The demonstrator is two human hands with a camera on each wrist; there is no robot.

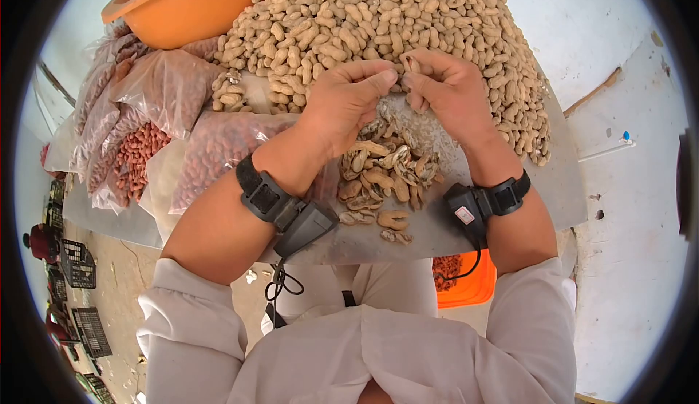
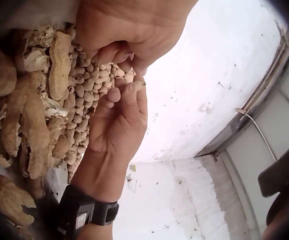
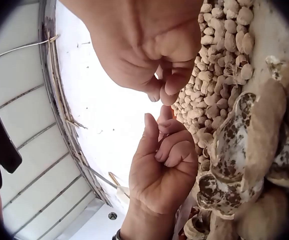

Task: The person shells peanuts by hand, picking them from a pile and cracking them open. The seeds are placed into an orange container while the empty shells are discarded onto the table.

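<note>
In front of the peanut heap my two hands meet at their fingertips. The right hand (image 1: 450, 92) pinches a small tan peanut (image 1: 410, 63) between thumb and fingers, and most of it is hidden. My left hand (image 1: 348, 102) has its fingers bent, thumb tip close to the index finger, right beside the right fingertips; I cannot tell whether it grips anything. Below them on the table lies a pile of split, empty peanut shells (image 1: 384, 175). The shells (image 3: 229, 145) stand out large in the right wrist view, pale inside with dark flecks.
A large heap of unshelled peanuts (image 1: 408, 14) covers the back of the metal table (image 1: 553, 193). Plastic bags (image 1: 156, 87) of reddish kernels (image 1: 138, 156) sit at left, beneath an orange basin (image 1: 189, 7). Under the front edge stands an orange container (image 1: 470, 284). A white wall (image 1: 626, 185) rises at right.
</note>
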